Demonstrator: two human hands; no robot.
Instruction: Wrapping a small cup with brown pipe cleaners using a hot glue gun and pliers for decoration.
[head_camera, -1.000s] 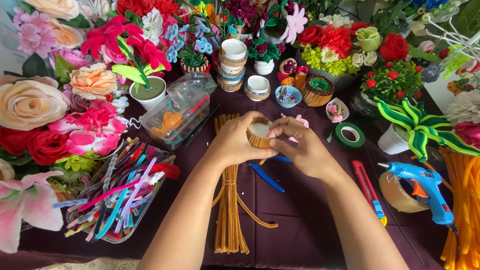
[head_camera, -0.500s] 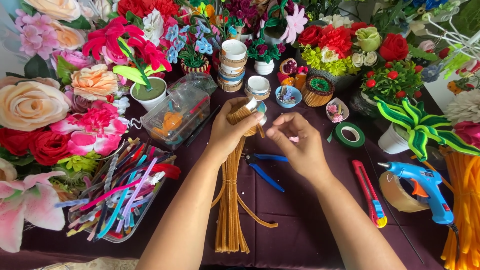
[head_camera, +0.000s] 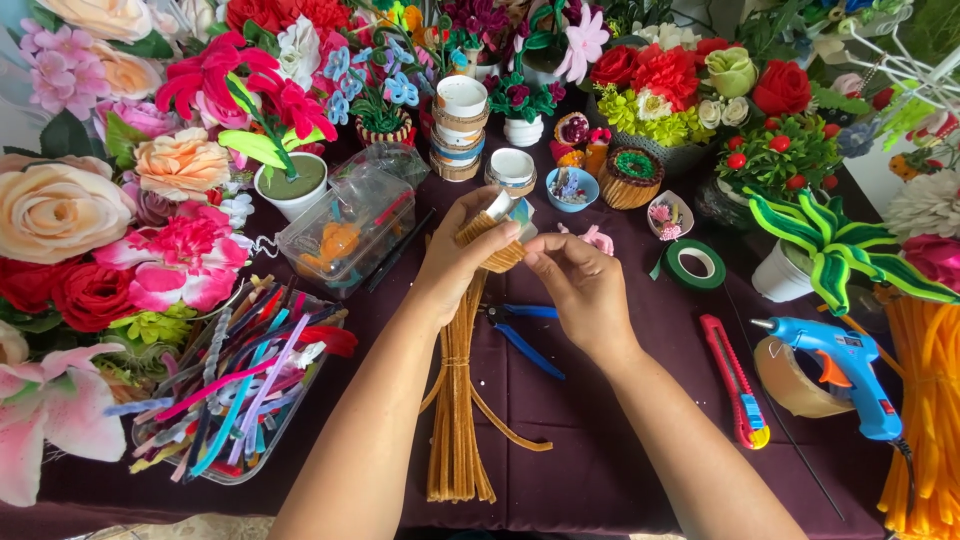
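My left hand (head_camera: 455, 262) grips a small cup wrapped in tan pipe cleaner (head_camera: 497, 236), tilted so its pale open end faces up and right. My right hand (head_camera: 578, 288) pinches the wrapped side of that cup from the right. Below both hands lies a long bundle of tan pipe cleaners (head_camera: 456, 410) on the dark purple tablecloth (head_camera: 590, 450). Blue-handled pliers (head_camera: 522, 334) lie just under my right hand.
A clear tub of mixed coloured pipe cleaners (head_camera: 235, 385) sits at left, a clear lidded box (head_camera: 350, 228) behind it. A red utility knife (head_camera: 735, 380), brown tape roll (head_camera: 790, 378), blue glue gun (head_camera: 840, 365) and green tape roll (head_camera: 695, 264) lie at right. Artificial flowers ring the table.
My left hand lifted and tilted the wrapped cup from flat between both palms. My right hand came off the top and now pinches its side.
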